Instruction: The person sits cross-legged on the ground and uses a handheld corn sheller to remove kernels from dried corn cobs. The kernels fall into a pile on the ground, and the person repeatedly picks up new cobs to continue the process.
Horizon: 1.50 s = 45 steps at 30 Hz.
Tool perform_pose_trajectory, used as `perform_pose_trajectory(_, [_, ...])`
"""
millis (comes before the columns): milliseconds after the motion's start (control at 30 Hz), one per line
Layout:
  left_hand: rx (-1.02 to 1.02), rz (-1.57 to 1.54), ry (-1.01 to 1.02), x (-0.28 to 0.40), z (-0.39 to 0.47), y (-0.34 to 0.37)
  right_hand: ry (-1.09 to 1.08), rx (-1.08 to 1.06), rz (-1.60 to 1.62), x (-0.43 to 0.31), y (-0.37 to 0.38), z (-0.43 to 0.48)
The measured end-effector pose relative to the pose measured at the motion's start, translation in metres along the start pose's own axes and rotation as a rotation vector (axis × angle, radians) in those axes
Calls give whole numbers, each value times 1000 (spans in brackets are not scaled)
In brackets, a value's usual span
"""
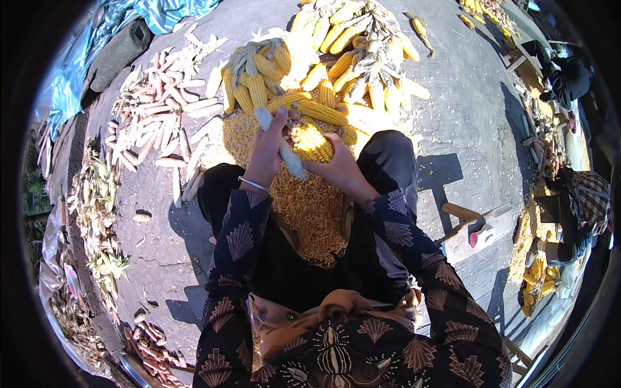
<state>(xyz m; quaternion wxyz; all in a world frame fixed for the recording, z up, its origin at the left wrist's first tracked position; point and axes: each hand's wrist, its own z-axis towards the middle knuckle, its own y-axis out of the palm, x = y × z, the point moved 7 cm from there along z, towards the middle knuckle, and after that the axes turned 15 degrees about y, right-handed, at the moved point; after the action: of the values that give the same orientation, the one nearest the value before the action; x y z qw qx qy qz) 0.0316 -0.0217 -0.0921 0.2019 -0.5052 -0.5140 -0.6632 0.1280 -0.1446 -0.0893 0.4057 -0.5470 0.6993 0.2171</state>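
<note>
My left hand (268, 145) is closed around a bare, pale corn cob (291, 159), which slants from upper left to lower right. My right hand (339, 167) grips a yellow ear of corn (312, 144) that still bears kernels; its tip end lies close beside the bare cob. Below both hands, between my knees, spreads a heap of loose corn kernels (308, 213). Just beyond the hands lie more yellow ears (322, 112), and a bundle of ears (264, 68) tied by their husks.
Bare cobs (160, 102) are piled at the left, with dry husks (97, 223) below them. Husk-tied ears (378, 63) lie ahead in bright sun. A wooden stool (461, 237) stands near my right knee. Two people (572, 213) sit at the far right beside corn.
</note>
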Motion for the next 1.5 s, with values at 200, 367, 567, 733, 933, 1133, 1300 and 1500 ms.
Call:
perform_pose_trajectory(200, [-207,744,532,21,-19,34,-555,563,-697,-4,14,-13])
perform_pose_trajectory(367, [-6,723,441,8,1,5,92,-271,144,5,16,-8])
perform_pose_trajectory(567, [-41,354,152,10,-5,7,235,-548,517,17,17,-8])
perform_pose_trajectory(733, [-69,396,180,21,-13,-2,236,-247,294,12,7,-7])
perform_pose_trajectory(933, [-149,883,712,30,-33,32,-149,27,-47,10,13,-1])
perform_pose_trajectory(1133, [42,1005,373,-4,10,-9,-121,63,-104,9,14,-2])
perform_pose_trajectory(1300, [87,628,135,-1,12,-12,292,-411,283,23,18,-9])
perform_pose_trajectory(1500, [-39,440,138,19,4,2,378,-624,621,18,20,-14])
